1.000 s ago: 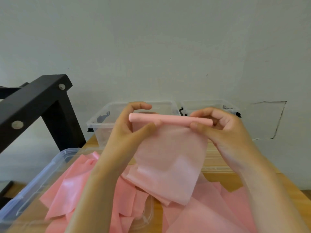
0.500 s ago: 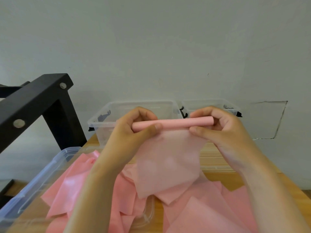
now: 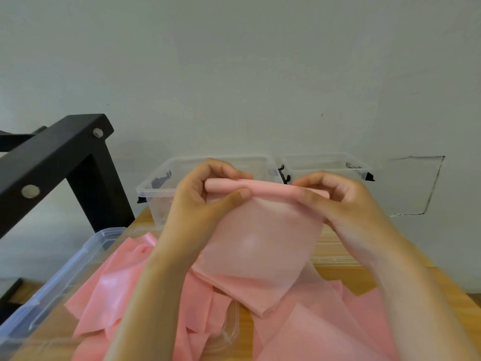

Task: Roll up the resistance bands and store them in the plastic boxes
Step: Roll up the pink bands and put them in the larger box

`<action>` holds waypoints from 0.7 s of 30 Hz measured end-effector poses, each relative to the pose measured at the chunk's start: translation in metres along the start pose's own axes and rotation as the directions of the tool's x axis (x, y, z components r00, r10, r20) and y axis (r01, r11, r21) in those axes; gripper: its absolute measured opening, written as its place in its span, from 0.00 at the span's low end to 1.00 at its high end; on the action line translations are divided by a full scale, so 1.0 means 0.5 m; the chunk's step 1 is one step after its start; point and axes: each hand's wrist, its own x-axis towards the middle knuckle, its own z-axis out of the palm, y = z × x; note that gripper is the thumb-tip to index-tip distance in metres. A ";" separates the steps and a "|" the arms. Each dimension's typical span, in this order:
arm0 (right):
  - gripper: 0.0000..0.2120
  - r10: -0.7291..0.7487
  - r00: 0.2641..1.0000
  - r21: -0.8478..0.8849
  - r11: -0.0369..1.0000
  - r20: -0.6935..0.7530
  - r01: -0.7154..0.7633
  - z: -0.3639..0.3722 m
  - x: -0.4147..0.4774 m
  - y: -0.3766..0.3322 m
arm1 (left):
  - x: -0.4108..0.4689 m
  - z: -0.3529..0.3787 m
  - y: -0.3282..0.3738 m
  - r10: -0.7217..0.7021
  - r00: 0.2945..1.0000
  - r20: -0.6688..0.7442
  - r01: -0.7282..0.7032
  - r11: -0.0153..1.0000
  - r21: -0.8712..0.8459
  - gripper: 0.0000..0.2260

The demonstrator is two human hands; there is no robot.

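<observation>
A pink resistance band (image 3: 260, 246) is held up in front of me, its top edge wound into a tight roll and its loose end hanging down. My left hand (image 3: 205, 201) pinches the roll's left end between thumb and fingers. My right hand (image 3: 338, 201) pinches the right end the same way. Several more pink bands (image 3: 109, 290) lie in a heap on the wooden table (image 3: 346, 277) below. Two clear plastic boxes stand at the back, one (image 3: 156, 188) behind my left hand and one (image 3: 325, 162) behind my right.
A clear lid or box edge (image 3: 52, 287) lies along the table's left side. A black metal frame (image 3: 57, 162) rises at the left. A grey wall stands right behind the boxes.
The roll has been turned further and looks thicker. The hanging end of the band has shifted slightly. Both hands stay at the roll's ends.
</observation>
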 end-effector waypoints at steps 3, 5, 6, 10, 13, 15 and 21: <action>0.03 -0.031 0.998 -0.008 1.000 -0.048 0.030 -0.002 0.000 -0.001 | -0.002 -0.002 -0.003 -0.062 0.997 0.042 0.061 0.998 0.033 0.09; 0.07 -0.069 0.995 -0.011 0.998 -0.067 0.069 -0.006 -0.001 -0.005 | -0.003 -0.001 -0.004 -0.106 0.993 0.051 0.102 0.992 0.077 0.08; 0.09 -0.076 0.995 -0.013 0.997 -0.063 0.075 -0.008 -0.002 -0.005 | -0.003 0.000 -0.005 -0.105 0.994 0.042 0.101 0.991 0.086 0.06; 0.10 -0.003 1.000 0.003 1.000 0.009 0.003 -0.007 0.000 -0.002 | 0.000 0.000 -0.004 -0.030 1.000 -0.001 0.030 0.999 0.021 0.09; 0.09 -0.018 1.000 -0.022 1.000 -0.019 0.018 -0.005 0.000 -0.001 | -0.002 -0.005 -0.002 -0.078 0.996 0.051 0.079 0.997 -0.003 0.10; 0.09 -0.064 0.997 -0.018 0.998 -0.046 0.063 -0.005 -0.001 -0.006 | -0.004 -0.007 -0.005 -0.131 0.990 0.061 0.126 0.990 0.068 0.11; 0.10 0.026 0.999 0.008 1.000 0.022 -0.026 -0.002 -0.001 -0.002 | 0.000 -0.004 -0.010 -0.043 0.999 0.015 0.043 0.999 -0.002 0.11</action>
